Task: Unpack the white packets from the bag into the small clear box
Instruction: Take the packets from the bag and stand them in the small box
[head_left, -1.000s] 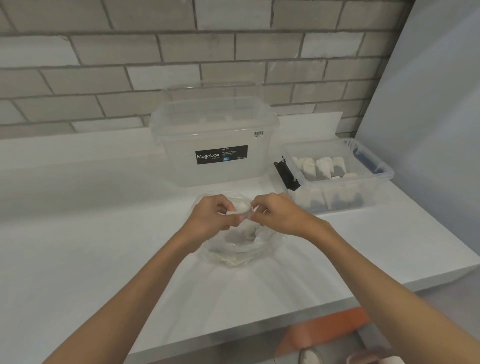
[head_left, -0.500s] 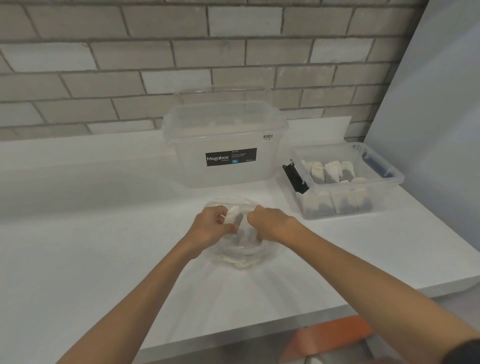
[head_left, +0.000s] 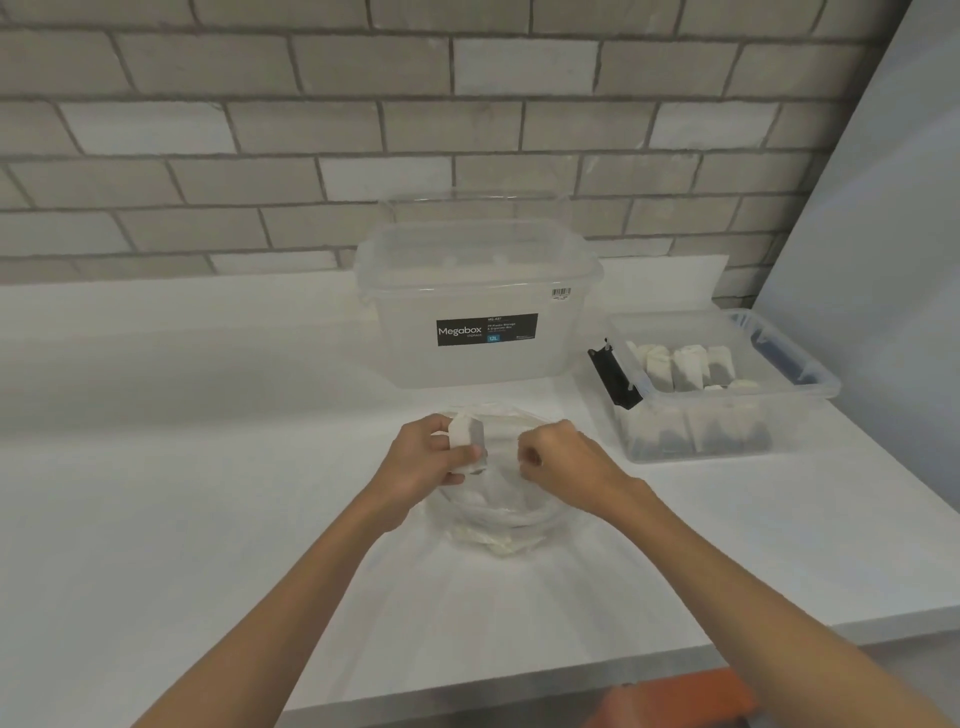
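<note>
White packet (head_left: 466, 440) in left hand (head_left: 422, 464) before Megabox box (head_left: 480, 312).

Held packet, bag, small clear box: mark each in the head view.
held packet (head_left: 466, 434), head view, white upper face.
bag (head_left: 496, 525), head view, crumpled near side.
small clear box (head_left: 696, 431), head view, front wall.

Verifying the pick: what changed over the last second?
The right hand let go of the packet both hands had pinched; the left hand now grips it alone, upright at the rim of the bag. The right hand's fingers curl at the mouth; grip unclear. The bag, small box and big box stayed put.
</note>
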